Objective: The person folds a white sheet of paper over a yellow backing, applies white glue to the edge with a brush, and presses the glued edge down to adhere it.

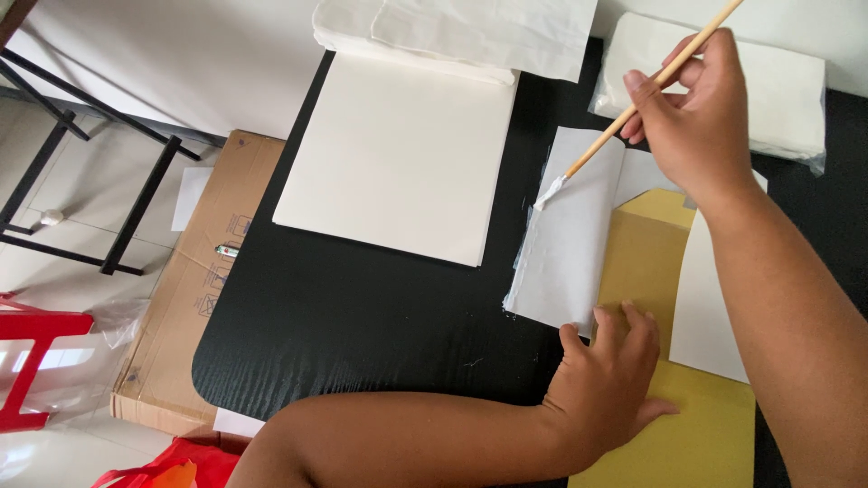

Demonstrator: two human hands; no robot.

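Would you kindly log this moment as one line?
left hand: pressing yellow board | right hand: holding brush | bristles on white flap

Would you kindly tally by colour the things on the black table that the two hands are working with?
White: 2, the folded paper and the sheet on the right.
Yellow: 1, the envelope.
Wooden: 1, the brush.
Total: 4.

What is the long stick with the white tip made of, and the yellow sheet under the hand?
The long thin brush in the right hand looks like pale, unpainted wood or bamboo, plain tan and matt; its white tip looks like soft bristles. The yellow sheet under the left hand looks like stiff paper or thin card: flat, dull, with crisp straight edges.
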